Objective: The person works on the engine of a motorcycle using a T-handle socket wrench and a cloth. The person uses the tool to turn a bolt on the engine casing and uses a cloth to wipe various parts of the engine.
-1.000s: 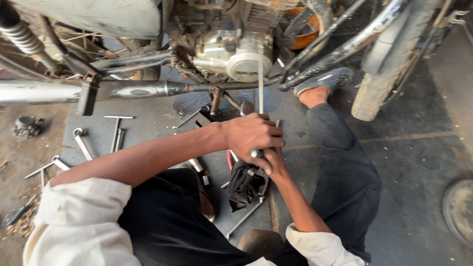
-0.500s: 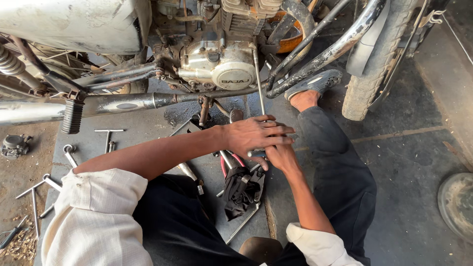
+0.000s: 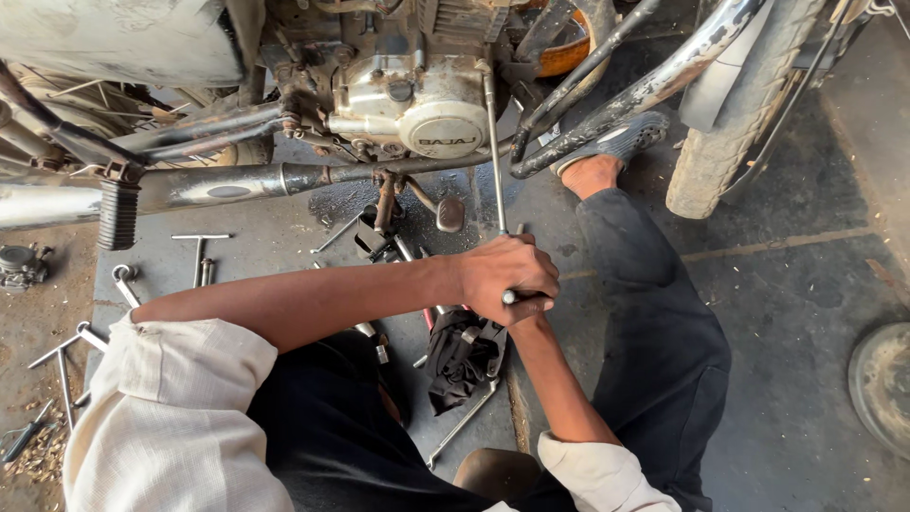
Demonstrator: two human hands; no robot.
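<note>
Below the motorcycle engine (image 3: 417,100), a person seated on the workshop floor works a long T-handle wrench (image 3: 494,161) with both hands. Far left of the engine, a small grimy metal part (image 3: 19,266) sits on the dirt, and loose T-handle wrenches (image 3: 63,353) lie near it beside a grey mat (image 3: 275,237). Left of the engine and a little lower, the ribbed rubber footpeg (image 3: 118,214) hangs from the frame, with the chrome exhaust pipe (image 3: 218,185) running along behind it; another T-handle tool (image 3: 200,254) rests on the mat beneath. Directly under the engine, the left hand (image 3: 502,277) is closed over the cross handle of the long wrench, fingers wrapped tight. The right hand (image 3: 529,308) sits just underneath it, mostly hidden; it appears clasped on the same handle, though how firmly cannot be told. The wrench shaft rises from the hands, upright, to the engine's right edge. Just below the hands, a black rag (image 3: 460,356) lies bunched on the mat among more tools. Right of the engine, the person's sandalled foot (image 3: 607,156) is set against the chrome crash bar (image 3: 654,85), and farther right stands the front tyre (image 3: 744,104).
</note>
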